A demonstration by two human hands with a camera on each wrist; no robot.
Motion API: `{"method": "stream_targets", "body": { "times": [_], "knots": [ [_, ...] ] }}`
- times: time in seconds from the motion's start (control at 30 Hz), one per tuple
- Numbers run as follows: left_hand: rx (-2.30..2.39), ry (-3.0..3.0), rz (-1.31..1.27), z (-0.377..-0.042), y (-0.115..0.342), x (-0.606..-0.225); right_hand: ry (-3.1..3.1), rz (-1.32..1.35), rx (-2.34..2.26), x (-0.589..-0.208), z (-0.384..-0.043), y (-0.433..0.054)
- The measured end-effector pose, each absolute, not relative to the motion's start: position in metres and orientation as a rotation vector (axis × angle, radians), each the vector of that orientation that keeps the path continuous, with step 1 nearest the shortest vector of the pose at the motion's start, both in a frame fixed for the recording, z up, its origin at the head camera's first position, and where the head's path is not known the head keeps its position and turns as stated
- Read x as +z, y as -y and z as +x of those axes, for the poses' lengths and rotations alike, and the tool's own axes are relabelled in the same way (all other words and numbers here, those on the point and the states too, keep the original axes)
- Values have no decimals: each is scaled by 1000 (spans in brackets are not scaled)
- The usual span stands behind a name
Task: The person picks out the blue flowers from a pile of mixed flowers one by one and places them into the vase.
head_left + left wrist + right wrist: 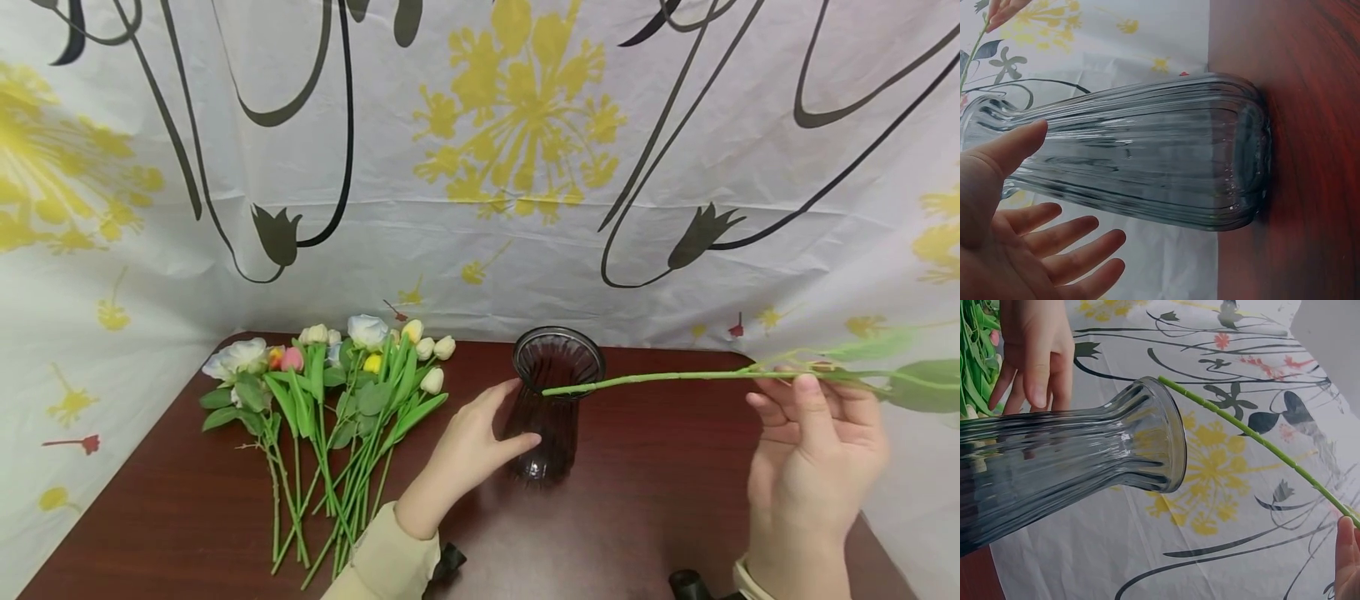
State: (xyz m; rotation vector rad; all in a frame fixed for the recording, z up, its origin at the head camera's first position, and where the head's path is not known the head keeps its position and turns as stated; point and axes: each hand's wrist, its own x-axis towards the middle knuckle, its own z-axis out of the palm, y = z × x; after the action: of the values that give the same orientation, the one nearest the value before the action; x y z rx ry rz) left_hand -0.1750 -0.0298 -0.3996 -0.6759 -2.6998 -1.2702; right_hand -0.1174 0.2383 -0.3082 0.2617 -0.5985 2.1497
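Note:
A tall ribbed glass vase (542, 446) stands upright on the table, its flared mouth towards the top. Close beside its left side is my left hand (474, 433), thumb and fingers spread; whether they touch the glass I cannot tell. In the left wrist view the vase (1147, 156) appears sideways, with the fingers extended near its neck. My right hand (813, 450) pinches a green flower stem (675, 377) held level, leaves towards the right and bloom out of view. The stem's cut end overlaps the vase's rim; in the right wrist view the stem (1241, 425) slants across beside the mouth.
Artificial flowers (345, 417), white, yellow and pink with long green stems, lie in a bunch on the left of the dark red-brown table (637, 483). A white cloth (375, 167) printed with yellow and dark flowers hangs behind and at the sides.

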Motion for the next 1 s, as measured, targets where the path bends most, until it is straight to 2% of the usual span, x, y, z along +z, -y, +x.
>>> {"method": "stream_targets", "body": {
  "times": [1.0],
  "knots": [
    [-1252, 2666, -709, -179, 26, -407, 632, 317, 2172, -313, -121, -229]
  ]
}}
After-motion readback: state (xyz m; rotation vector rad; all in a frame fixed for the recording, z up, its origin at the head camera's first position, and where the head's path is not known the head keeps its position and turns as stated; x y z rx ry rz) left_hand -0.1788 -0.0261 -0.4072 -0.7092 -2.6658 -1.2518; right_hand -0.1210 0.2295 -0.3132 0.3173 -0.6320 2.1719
